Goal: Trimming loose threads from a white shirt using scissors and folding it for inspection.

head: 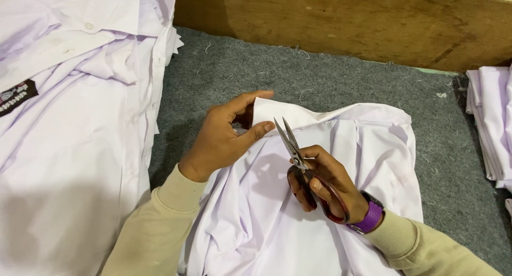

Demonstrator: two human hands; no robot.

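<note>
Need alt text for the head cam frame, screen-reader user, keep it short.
A person's right hand holds scissors with the blades slightly apart at the collar of a white shirt, while the left hand pinches the collar edge. The shirt lies on a grey felt surface, between a pile of white shirts on the left and a folded stack on the right.

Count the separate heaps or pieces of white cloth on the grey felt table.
3. A large pile of white shirts at left; one white shirt in the middle, under the left hand and right hand with scissors; a folded white stack at the right edge, partly cut off.
</note>
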